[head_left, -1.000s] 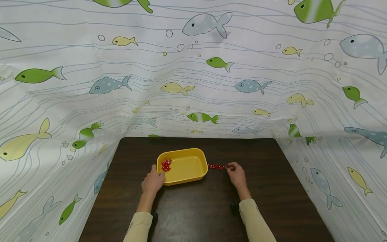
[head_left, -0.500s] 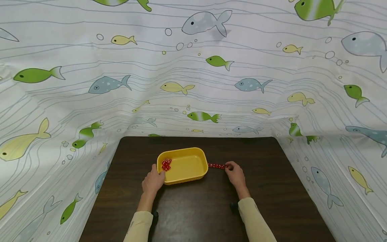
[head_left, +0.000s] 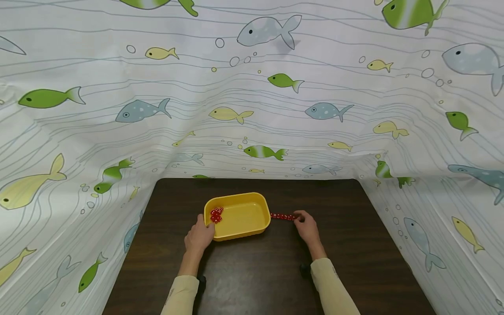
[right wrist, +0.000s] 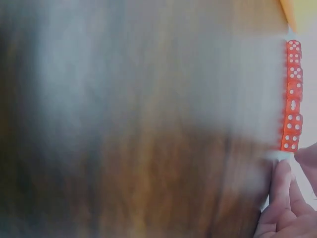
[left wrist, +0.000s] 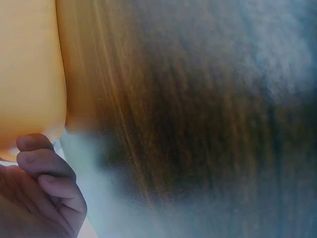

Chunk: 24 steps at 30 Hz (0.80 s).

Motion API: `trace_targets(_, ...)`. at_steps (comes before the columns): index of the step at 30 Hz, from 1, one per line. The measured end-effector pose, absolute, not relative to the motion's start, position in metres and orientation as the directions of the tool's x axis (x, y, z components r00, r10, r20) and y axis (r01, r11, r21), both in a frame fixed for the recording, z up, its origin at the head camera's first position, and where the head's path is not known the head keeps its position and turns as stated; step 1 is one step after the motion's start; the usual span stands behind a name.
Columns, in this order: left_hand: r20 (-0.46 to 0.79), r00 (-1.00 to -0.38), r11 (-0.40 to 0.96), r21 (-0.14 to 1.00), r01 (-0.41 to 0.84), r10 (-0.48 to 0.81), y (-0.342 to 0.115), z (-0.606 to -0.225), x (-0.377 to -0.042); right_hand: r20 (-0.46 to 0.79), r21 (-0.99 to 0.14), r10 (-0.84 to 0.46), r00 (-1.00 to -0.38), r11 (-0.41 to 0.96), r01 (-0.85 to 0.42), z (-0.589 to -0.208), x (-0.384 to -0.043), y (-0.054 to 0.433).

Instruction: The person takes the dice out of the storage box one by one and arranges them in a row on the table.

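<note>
A yellow plastic tub point(head_left: 241, 214) sits on the dark table, tilted slightly in its direction. My left hand point(head_left: 199, 235) grips its near left corner, thumb over the rim; the left wrist view shows curled fingers point(left wrist: 47, 163) under the tub's edge. Inside, at the left end, lies a small heap of red dice point(head_left: 216, 215) with white pips. A straight row of red dice point(head_left: 281, 216) runs rightward from the tub's right side, the dice set face to face. At the row's right end my right hand point(head_left: 308, 228) pinches the last die point(right wrist: 290, 143), fingertips right at its corner.
The dark wood-grain table point(head_left: 252, 275) carries the tub and the dice row. A white fish-printed cloth point(head_left: 252, 87) rises behind and along both sides of the table. Dark wrist-worn devices show under both forearms.
My right hand has shifted slightly left, bringing its die up against the end of the row and closing a small gap. The left hand and the tub stay put.
</note>
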<state>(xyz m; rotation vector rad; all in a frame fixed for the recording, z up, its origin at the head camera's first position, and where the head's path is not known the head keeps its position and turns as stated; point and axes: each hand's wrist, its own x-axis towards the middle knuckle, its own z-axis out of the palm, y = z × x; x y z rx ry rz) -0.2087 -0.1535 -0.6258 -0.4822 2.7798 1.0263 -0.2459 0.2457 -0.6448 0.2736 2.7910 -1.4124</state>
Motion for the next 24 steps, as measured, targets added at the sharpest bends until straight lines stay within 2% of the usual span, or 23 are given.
trace_targets(5, -0.236, -0.938, 0.71, 0.613, -0.347, -0.255, -0.154, -0.624, -0.207, -0.073, -0.851, 0.237, -0.969, 0.491, 0.184, -0.647, -0.244, 0.243)
trace_targets(9, -0.228, -0.939, 0.712, 0.613, -0.344, -0.257, -0.154, -0.623, -0.206, -0.041, -0.893, 0.271, -0.962, 0.421, 0.157, -0.641, -0.245, 0.237)
trace_targets(18, -0.227, -0.947, 0.725, 0.61, -0.32, -0.227, -0.156, -0.624, -0.206, 0.012, -0.923, 0.27, -0.963, 0.374, 0.094, -0.621, -0.251, 0.21)
trace_targets(24, -0.183, -0.952, 0.747, 0.59, -0.307, -0.246, -0.156, -0.623, -0.205, 0.082, -0.918, 0.235, -0.969, 0.396, 0.018, -0.606, -0.255, 0.185)
